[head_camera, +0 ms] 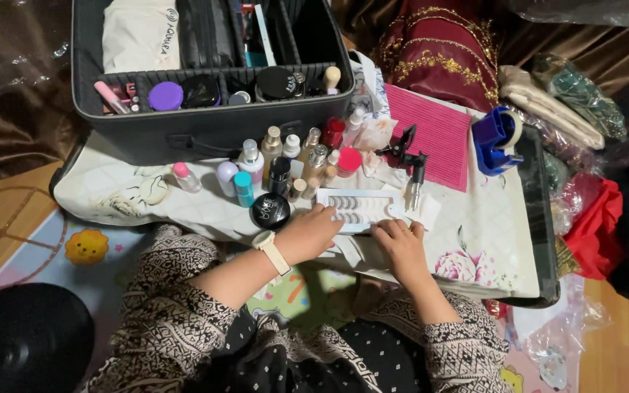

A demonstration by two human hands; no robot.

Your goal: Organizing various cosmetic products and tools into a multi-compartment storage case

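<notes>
A white tray of false eyelashes point(358, 206) lies on the floral white cloth point(489, 218) in front of me. My left hand point(311, 231), with a cream watch on its wrist, rests on the tray's left end, fingertips on the lash rows. At the tray's near right edge sits my right hand point(400, 244), fingers curled and touching the tray. A round black compact point(269, 210) sits just left of my left hand. A black tweezer-like tool point(415, 178) lies beyond the tray.
Several small bottles and jars point(278, 164) stand behind the compact. An open black makeup case point(209, 73) fills the far left. A pink mat point(431, 135), a blue tape dispenser point(495, 142) and heaps of fabric lie to the right.
</notes>
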